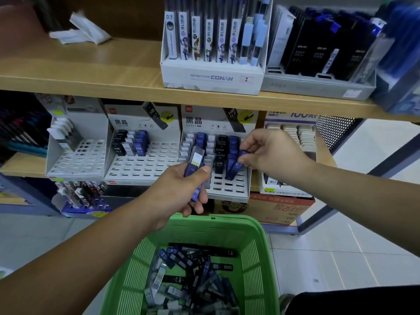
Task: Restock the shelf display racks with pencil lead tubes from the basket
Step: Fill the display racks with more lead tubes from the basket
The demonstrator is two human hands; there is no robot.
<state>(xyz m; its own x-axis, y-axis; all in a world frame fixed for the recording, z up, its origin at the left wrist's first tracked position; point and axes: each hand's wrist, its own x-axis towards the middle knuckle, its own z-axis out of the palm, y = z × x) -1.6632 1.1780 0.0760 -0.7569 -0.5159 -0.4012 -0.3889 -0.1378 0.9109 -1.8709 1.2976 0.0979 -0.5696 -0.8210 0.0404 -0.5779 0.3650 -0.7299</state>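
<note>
Wooden shelves (91, 80) over a pale tiled floor (363, 246) carry slotted white racks (145, 169). The left hand (179, 194), its grip curled round several tubes (196, 159), is before one rack, where the right hand (270, 151) pinches a blue tube (235, 169) at a slot. Loose tubes (193, 273) lie in the green basket (227, 226) below.

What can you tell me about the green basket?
The green basket looks like plastic, with slotted walls and a thick smooth rim. It stands upright in front of the shelves, just below the left hand. Inside lies a loose jumble of blue, black and clear pencil lead tubes. What it rests on is out of view.
</note>
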